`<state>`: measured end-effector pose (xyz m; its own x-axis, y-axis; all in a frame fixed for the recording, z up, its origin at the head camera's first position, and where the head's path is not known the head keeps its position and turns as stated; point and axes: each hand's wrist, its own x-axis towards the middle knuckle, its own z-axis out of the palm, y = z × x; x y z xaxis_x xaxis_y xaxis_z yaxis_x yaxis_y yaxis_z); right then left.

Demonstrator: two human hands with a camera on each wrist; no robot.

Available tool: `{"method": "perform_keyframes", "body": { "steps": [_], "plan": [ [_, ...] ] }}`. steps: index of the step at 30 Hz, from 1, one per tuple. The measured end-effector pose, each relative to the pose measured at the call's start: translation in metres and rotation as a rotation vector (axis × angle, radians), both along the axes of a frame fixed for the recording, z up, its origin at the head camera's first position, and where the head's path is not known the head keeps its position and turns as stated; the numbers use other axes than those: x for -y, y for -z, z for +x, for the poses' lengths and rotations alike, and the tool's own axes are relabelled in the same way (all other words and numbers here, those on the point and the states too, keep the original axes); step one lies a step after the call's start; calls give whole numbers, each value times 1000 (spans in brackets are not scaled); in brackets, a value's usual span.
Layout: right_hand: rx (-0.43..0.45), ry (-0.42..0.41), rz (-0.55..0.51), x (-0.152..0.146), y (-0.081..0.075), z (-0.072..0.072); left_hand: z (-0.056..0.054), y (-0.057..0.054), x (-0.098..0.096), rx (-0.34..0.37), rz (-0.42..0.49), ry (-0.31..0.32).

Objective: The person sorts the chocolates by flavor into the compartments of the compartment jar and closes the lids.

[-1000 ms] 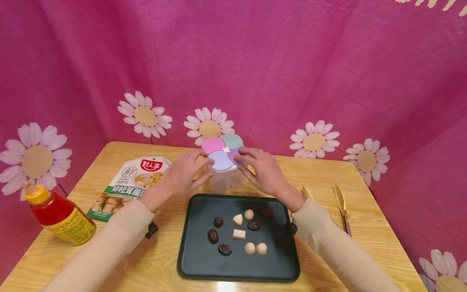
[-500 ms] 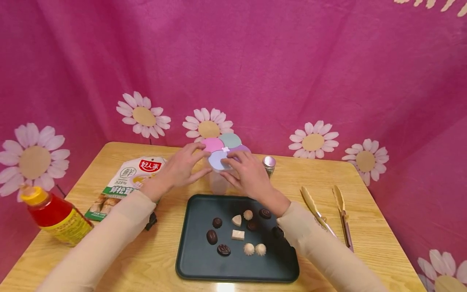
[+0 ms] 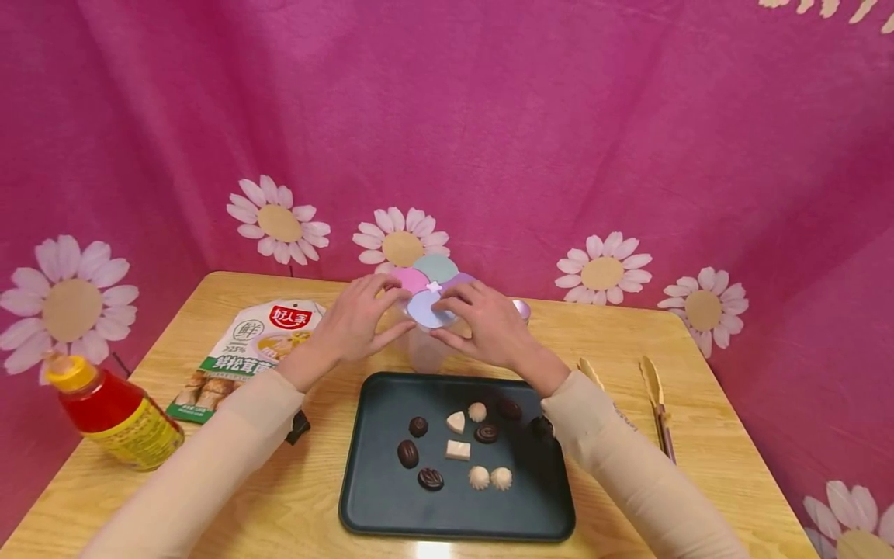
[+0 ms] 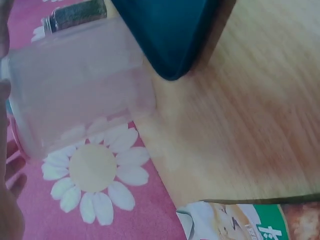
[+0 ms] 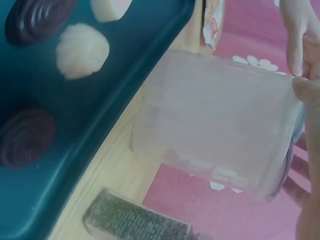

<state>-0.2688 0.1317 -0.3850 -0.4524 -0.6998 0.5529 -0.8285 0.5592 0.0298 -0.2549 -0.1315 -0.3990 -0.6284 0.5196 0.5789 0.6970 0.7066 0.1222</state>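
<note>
A frosted, see-through canister (image 3: 427, 353) stands behind the tray, topped by a flower-shaped lid (image 3: 422, 312) with pink, green, purple and blue petals. My left hand (image 3: 359, 318) holds the lid's left side, index finger and thumb bent at the blue petal's edge. From the right, my right hand (image 3: 492, 326) grips the same petal, fingertips on top and thumb at the front rim. In the right wrist view the canister (image 5: 215, 120) lies between the tray and my hands, with fingers round the lid's edge. Its inside looks hazy.
A dark tray (image 3: 454, 512) in front bears several dark and white chocolates. At left are a mushroom seasoning packet (image 3: 244, 357) and a red sauce bottle (image 3: 115, 411). Tongs (image 3: 655, 400) lie at right. A spice jar (image 5: 135, 217) stands beside the canister, mostly hidden by my right hand in the head view.
My right hand has shifted from the purple petal to the blue one. The lid has turned slightly counterclockwise: the blue petal sits further right, the green further left. My left hand stays at the lid.
</note>
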Motion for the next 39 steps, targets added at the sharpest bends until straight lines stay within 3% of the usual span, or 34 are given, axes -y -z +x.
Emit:
{"method": "perform_keyframes", "body": {
  "steps": [5,22,33,39],
  "plan": [
    [-77,7,112,-1,-1,0,0,-1,1,89,16,15],
    [-360,27,278,1,1,-2,0,4,3,79,37,-9],
    [-258,66,193,2,-11,-7,-1,3,0,101,63,-11],
    [-203,49,75,-5,-7,-9,-3,-7,-1,148,131,-9]
  ]
}}
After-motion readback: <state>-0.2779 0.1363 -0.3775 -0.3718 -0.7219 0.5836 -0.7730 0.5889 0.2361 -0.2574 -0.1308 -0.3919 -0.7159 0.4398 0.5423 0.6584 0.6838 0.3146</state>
